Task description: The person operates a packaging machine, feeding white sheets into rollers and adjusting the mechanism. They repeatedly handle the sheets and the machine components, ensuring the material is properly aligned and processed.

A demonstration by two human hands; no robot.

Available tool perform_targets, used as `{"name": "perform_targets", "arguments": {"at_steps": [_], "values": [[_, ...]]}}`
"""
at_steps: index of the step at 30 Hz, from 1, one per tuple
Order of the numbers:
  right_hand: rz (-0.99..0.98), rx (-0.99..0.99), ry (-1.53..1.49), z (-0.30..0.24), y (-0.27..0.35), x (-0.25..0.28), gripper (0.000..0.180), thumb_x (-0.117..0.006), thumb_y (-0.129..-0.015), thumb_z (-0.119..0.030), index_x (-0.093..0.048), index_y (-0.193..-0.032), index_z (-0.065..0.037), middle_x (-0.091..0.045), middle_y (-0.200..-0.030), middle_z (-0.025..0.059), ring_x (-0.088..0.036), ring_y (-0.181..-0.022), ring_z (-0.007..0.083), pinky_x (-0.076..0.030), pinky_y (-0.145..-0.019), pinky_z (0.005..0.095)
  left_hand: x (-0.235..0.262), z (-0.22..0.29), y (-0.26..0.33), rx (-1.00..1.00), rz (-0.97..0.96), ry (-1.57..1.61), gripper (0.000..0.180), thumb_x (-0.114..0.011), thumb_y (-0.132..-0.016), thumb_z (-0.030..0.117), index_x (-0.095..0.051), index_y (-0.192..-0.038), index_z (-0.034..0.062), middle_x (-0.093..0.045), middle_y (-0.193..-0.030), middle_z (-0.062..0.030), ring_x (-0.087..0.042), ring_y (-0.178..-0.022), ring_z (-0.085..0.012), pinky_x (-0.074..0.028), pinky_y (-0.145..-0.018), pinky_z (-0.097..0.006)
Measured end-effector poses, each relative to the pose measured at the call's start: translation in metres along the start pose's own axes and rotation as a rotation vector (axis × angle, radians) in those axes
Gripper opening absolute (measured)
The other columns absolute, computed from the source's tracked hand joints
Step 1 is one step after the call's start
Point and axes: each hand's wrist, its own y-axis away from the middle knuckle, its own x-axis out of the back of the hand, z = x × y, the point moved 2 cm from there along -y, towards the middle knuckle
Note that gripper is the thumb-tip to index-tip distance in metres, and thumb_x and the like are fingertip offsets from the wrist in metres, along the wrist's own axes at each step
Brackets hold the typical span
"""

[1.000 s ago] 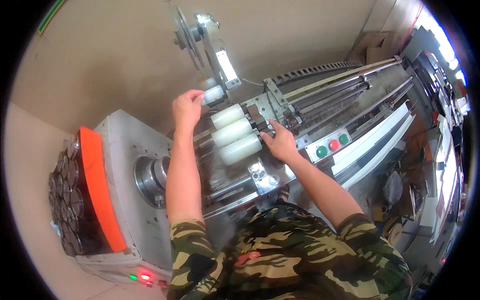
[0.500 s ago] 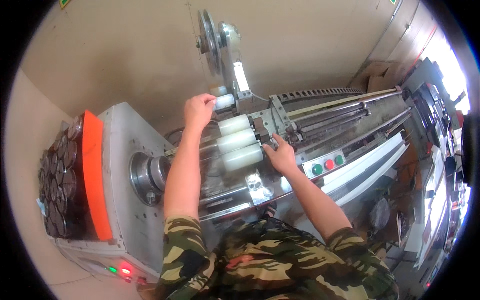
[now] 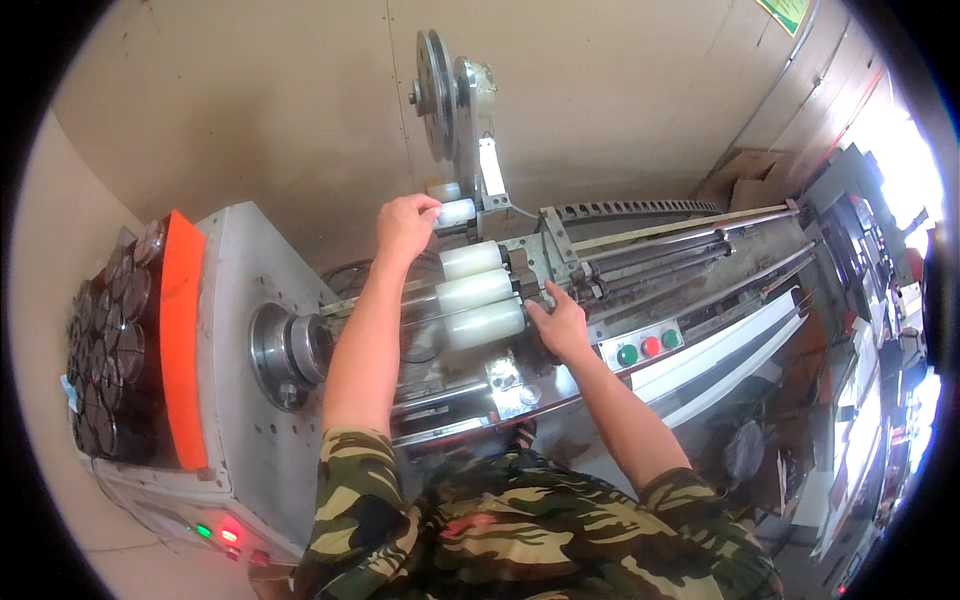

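My left hand (image 3: 406, 228) reaches to the far side of the machine, fingertips pinched together at the left end of a small white roller (image 3: 457, 213). Whatever lies between those fingertips is too small to make out. Three larger white rollers (image 3: 472, 291) sit side by side, nearer to me. At their right ends, by a dark metal block (image 3: 522, 282), is my right hand (image 3: 563, 325). Its thumb and forefinger are spread apart with nothing seen between them.
A grey housing with a round chuck (image 3: 285, 352) stands left, beside an orange panel (image 3: 182, 340). Rails (image 3: 660, 262) run off to the right. A button box (image 3: 641, 347) with green and red buttons is close to my right forearm. A large metal wheel (image 3: 435, 95) rises behind.
The whole view has shifted slightly. Both hands keep nearly the same places at the rollers, the left still pinched and the right still spread.
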Motion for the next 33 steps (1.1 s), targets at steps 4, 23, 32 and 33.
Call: {"name": "perform_targets", "arguments": {"at_steps": [4,23,32,33], "values": [[-0.007,-0.012,0.014,-0.004,0.001,0.002,0.066,-0.072,-0.088,-0.036,-0.056,-0.138,0.002,-0.062,-0.130,0.0280,-0.060,-0.122,0.0418,-0.047,-0.104,0.0438,-0.001,-0.002,-0.002,0.043,-0.025,0.028,0.018,-0.074,-0.086,0.020,-0.079,-0.100,0.0111,-0.077,-0.093,-0.0114,-0.073,-0.084,-0.0254,-0.055,-0.078,-0.037],[0.031,0.019,0.039,0.010,-0.004,-0.005,0.069,-0.076,-0.085,-0.037,-0.056,-0.138,0.003,-0.068,-0.121,0.0262,-0.071,-0.101,0.0327,-0.051,-0.096,0.0401,-0.003,-0.006,-0.005,0.041,-0.067,0.026,0.019,-0.072,-0.087,0.023,-0.078,-0.100,0.0098,-0.076,-0.094,-0.0121,-0.073,-0.086,-0.0277,-0.055,-0.079,-0.038],[-0.050,-0.097,0.002,0.001,-0.001,0.000,0.069,-0.073,-0.086,-0.041,-0.056,-0.137,0.002,-0.064,-0.126,0.0284,-0.063,-0.116,0.0416,-0.049,-0.101,0.0453,0.008,-0.056,0.043,0.026,-0.385,-0.006,0.055,-0.077,-0.084,0.029,-0.062,-0.134,0.0103,-0.072,-0.117,-0.0163,-0.069,-0.107,-0.0317,-0.053,-0.094,-0.041],[-0.057,-0.107,-0.018,0.002,-0.002,0.000,0.069,-0.073,-0.086,-0.041,-0.056,-0.137,0.002,-0.064,-0.126,0.0284,-0.063,-0.116,0.0415,-0.049,-0.102,0.0450,0.014,-0.055,0.057,0.032,-0.460,-0.014,0.066,-0.080,-0.082,0.030,-0.057,-0.141,0.0109,-0.070,-0.122,-0.0170,-0.068,-0.111,-0.0322,-0.053,-0.097,-0.041]]}}
